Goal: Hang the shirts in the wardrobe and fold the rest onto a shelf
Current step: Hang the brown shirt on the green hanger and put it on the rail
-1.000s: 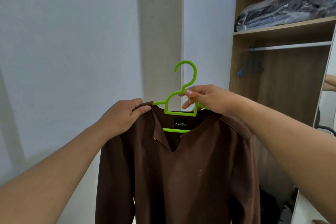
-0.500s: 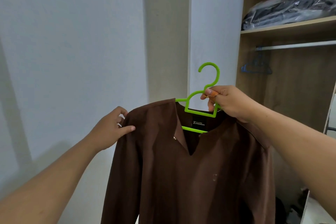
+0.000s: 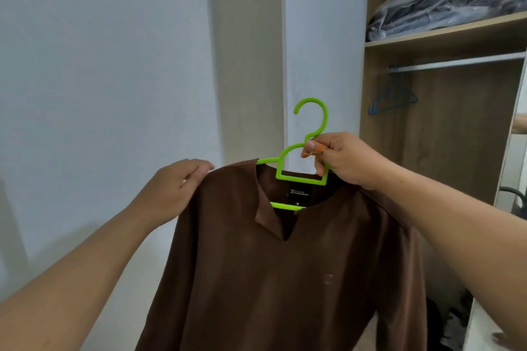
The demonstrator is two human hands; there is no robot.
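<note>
While the right hand (image 3: 346, 161) pinches the green hanger (image 3: 302, 164), the left hand (image 3: 174, 189) (fingers curled) grips the brown shirt (image 3: 285, 279).

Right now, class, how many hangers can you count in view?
2, perhaps more: a green hanger held in the right hand, and blue hangers bunched on the wardrobe rail, count unclear.

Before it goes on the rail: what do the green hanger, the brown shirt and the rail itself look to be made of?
Green hanger: looks like moulded plastic, uniform bright colour, flat thick bars. Brown shirt: soft matte fabric, drapes in loose folds, faint sheen; the weave is too fine to tell. Rail: probably metal, a thin pale tube with a dull shine.
</note>
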